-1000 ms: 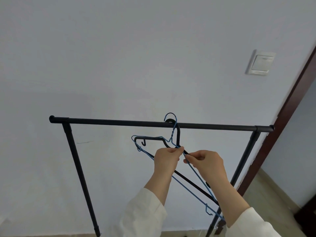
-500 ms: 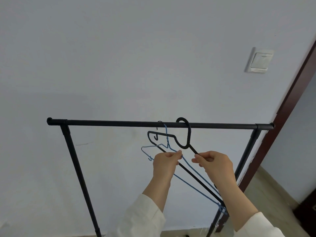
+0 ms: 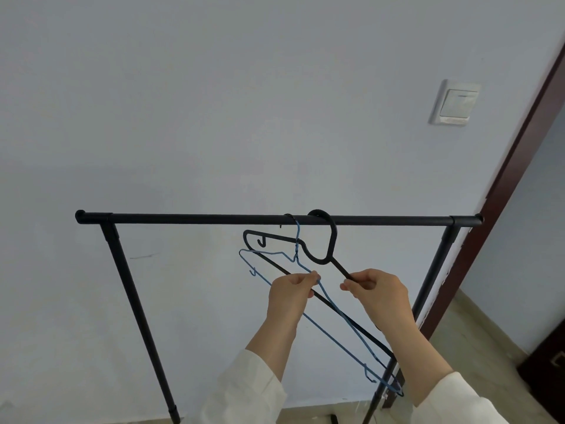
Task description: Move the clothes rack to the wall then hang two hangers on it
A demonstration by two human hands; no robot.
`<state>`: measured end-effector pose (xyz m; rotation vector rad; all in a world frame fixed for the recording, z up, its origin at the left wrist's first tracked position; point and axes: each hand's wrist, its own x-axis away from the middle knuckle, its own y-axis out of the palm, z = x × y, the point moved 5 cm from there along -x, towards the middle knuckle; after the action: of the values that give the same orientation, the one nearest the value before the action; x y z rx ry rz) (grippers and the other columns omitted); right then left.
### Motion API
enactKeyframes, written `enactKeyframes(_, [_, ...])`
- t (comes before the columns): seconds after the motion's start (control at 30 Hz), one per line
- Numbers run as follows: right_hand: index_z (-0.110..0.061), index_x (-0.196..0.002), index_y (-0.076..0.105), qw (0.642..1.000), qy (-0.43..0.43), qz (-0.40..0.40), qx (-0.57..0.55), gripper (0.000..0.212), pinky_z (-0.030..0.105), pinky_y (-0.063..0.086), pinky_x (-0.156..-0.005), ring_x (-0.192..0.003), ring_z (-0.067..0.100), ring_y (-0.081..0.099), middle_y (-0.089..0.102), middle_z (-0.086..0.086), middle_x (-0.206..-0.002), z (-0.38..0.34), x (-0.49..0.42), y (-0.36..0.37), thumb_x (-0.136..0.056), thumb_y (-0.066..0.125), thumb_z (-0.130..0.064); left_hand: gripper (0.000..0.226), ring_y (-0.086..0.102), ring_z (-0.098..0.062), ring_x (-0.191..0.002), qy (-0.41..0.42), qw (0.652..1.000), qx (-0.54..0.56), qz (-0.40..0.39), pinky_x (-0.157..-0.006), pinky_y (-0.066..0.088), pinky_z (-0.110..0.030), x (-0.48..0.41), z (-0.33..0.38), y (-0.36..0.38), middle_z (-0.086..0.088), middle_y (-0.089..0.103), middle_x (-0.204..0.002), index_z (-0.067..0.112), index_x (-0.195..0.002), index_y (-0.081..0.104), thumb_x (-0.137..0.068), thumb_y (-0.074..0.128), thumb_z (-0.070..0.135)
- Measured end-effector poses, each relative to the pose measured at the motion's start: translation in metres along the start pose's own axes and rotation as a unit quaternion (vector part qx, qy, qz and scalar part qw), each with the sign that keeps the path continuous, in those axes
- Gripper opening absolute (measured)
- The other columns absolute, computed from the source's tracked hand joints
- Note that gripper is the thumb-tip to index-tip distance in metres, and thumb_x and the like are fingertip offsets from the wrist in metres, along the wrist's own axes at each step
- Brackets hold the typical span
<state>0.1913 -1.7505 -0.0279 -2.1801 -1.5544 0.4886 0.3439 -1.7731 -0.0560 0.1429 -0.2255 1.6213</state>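
The black clothes rack (image 3: 195,219) stands against the pale wall, its top bar level across the view. A thick black hanger (image 3: 324,258) has its hook over the bar, right of centre. A thin blue wire hanger (image 3: 337,316) has its hook over the bar just to the left of it. My left hand (image 3: 292,296) pinches the blue hanger's shoulder wire. My right hand (image 3: 377,293) pinches the black hanger's arm just below its neck. Both hangers slant down to the right behind my arms.
A white light switch (image 3: 455,102) is on the wall at upper right. A dark brown door frame (image 3: 507,191) runs down the right side, close to the rack's right leg (image 3: 434,276). Beige floor and a dark cabinet corner (image 3: 547,356) lie at lower right.
The hangers were held together in front of the bar. They have separated, and both hooks now rest over the bar, blue on the left and black on the right. My hands have spread apart.
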Motion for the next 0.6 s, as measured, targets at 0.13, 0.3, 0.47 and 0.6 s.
enactKeyframes(0.13, [-0.025,-0.08,0.06,1.0,-0.006,0.001,0.001,0.005,0.022,0.045,-0.063,-0.08,0.011,0.061,0.071,-0.01,-0.077,0.001,0.001,0.002,-0.084,0.058,-0.023,0.03,0.06,-0.013,-0.088,0.014,1.0,-0.006,0.004,-0.059,0.035,-0.013,0.006,-0.002,-0.004,0.003,0.064,-0.091,0.009,-0.107,0.068,-0.086,0.057,0.029])
enactKeyframes(0.3, [-0.021,-0.092,0.063,1.0,-0.018,0.017,0.008,0.01,0.026,0.045,-0.066,-0.081,0.011,0.062,0.072,-0.009,-0.079,-0.003,0.004,0.003,-0.086,0.056,-0.024,0.035,0.06,-0.011,-0.086,0.024,1.0,-0.017,0.005,-0.058,0.036,-0.014,0.013,-0.001,-0.008,0.001,0.065,-0.1,0.007,-0.113,0.066,-0.087,0.056,0.028])
enactKeyframes(0.47, [-0.018,-0.106,0.064,0.999,-0.017,0.028,0.012,0.025,0.025,0.041,-0.072,-0.093,0.015,0.06,0.069,-0.003,-0.098,-0.006,0.012,0.0,-0.084,0.059,-0.026,0.039,0.06,-0.012,-0.092,0.033,0.999,-0.026,0.002,-0.071,0.041,-0.019,0.022,-0.001,-0.012,-0.004,0.065,-0.119,0.008,-0.121,0.061,-0.088,0.055,0.028])
enactKeyframes(0.6, [-0.018,-0.12,0.053,0.997,-0.038,0.069,0.024,0.041,0.034,0.044,-0.088,-0.119,0.02,0.045,0.061,-0.003,-0.119,-0.014,0.019,-0.005,-0.082,0.062,-0.032,0.048,0.055,-0.021,-0.117,0.045,0.998,-0.018,0.045,-0.099,0.04,-0.029,0.026,0.0,-0.025,-0.007,0.056,-0.133,0.009,-0.128,0.052,-0.086,0.057,0.031])
